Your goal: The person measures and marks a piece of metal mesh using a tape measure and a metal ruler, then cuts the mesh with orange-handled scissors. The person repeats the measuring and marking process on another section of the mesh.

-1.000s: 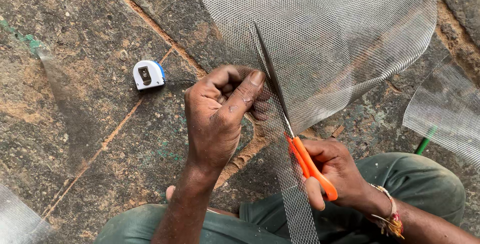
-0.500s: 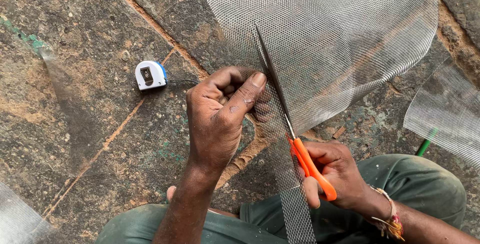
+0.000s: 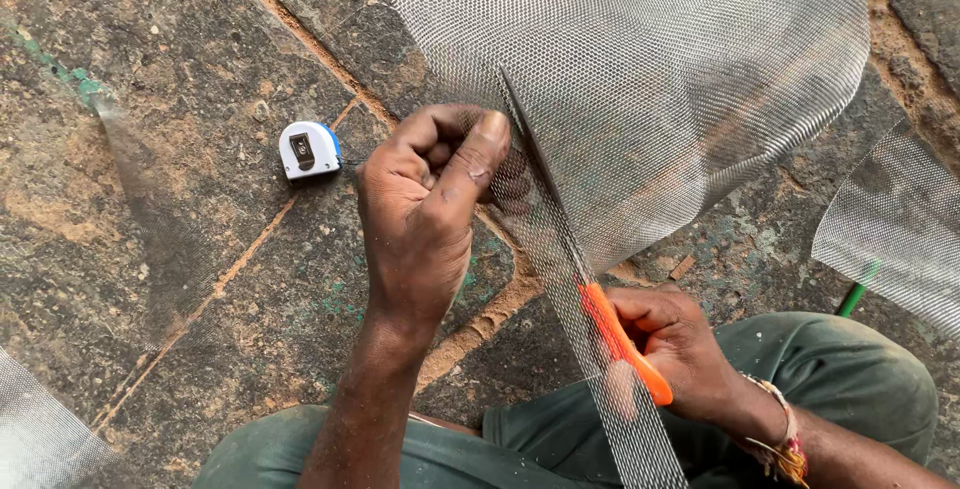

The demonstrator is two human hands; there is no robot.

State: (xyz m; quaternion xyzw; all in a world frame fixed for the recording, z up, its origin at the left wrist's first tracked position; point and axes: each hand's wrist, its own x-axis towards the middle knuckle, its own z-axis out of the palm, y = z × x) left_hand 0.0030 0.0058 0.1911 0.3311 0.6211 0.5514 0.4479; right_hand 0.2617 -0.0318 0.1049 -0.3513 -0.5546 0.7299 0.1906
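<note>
Mesh sheet (image 3: pixel 680 79), a fine grey metal screen, spreads over the stone floor (image 3: pixel 150 69) across the upper right of the view and curls up along its near edge. A narrow strip of it runs down toward the person's lap, passing over the orange handles of the scissors (image 3: pixel 600 319).

The left hand (image 3: pixel 425 209) sits at the sheet's left cut edge, just left of the blades. Its fingers are curled and its thumb presses against them, pinching the mesh edge between thumb and forefinger. The sheet lies mostly to the right of and beyond this hand.

The right hand (image 3: pixel 675 349) is lower, near the knee, closed around the scissors' handles with the fingers through the loops. The long blades point up and away from the body, into the mesh, their tip reaching about level with the left thumb. Whether the blades are parted or closed cannot be told, since the mesh veils them.

A small white and blue tape measure (image 3: pixel 309 149) rests on the floor to the left of the left hand, apart from it. Another mesh piece (image 3: pixel 890 229) lies at the right edge, with a green stick (image 3: pixel 856 294) showing beneath it. More mesh shows at the bottom left corner.
</note>
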